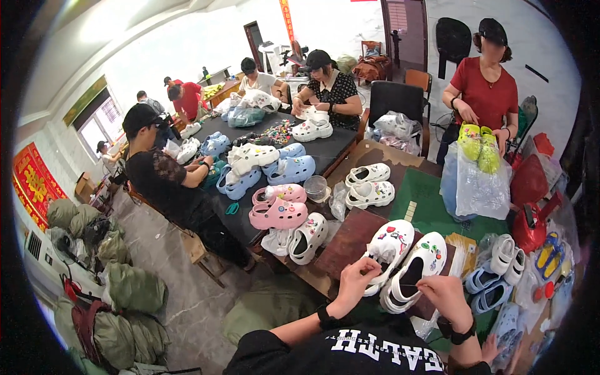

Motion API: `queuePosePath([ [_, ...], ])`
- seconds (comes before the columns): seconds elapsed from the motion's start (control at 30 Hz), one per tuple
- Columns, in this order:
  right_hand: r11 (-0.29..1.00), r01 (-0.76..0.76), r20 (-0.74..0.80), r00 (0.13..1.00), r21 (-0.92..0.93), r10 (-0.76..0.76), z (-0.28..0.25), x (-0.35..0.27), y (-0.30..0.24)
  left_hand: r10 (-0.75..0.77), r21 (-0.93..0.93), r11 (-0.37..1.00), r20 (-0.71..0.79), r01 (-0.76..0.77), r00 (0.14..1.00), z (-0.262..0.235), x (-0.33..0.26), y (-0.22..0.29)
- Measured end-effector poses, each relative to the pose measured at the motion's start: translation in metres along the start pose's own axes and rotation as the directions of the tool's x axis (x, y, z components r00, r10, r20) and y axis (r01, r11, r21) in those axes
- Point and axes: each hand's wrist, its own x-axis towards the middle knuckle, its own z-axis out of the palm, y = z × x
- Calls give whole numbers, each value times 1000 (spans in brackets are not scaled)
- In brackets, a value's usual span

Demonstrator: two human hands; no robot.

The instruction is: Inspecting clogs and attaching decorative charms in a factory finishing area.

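Two white clog shoes (pixel 406 256) with small coloured charms lie side by side on the brown table (pixel 340 247) right in front of me. My left hand (pixel 357 279) is pinched at the heel of the left clog (pixel 389 245). My right hand (pixel 445 294) is pinched at the heel of the right clog (pixel 420 264). A thin dark thread or strap runs between the two hands. What exactly the fingers pinch is too small to tell.
Pink clogs (pixel 279 209), blue clogs (pixel 287 170) and more white clogs (pixel 369 185) cover the long tables. Several seated people work along the far table. A person in red (pixel 482 94) holds yellow-green clogs above a plastic bag (pixel 478 184). Green sacks (pixel 128 290) lie on the floor at left.
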Motion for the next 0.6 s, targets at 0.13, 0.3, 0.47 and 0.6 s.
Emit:
queuePosePath([
  [0.13, 909, -257, 94, 966, 329, 239, -22, -30, -1, 514, 413, 800, -95, -436, 853, -1, -8, 23],
  [0.3, 359, -312, 242, 943, 880, 229, -25, -54, 14, 149, -145, 977, -65, -157, 987, -3, 1, 33],
  [0.47, 233, -167, 137, 981, 958, 138, -27, -30, 2, 69, -318, 945, -57, -84, 996, -6, -1, 47],
  [0.6, 618, 181, -205, 978, 765, -32, -13, 1, 8, 58, -263, 961, -90, -80, 994, -1, -7, 57],
])
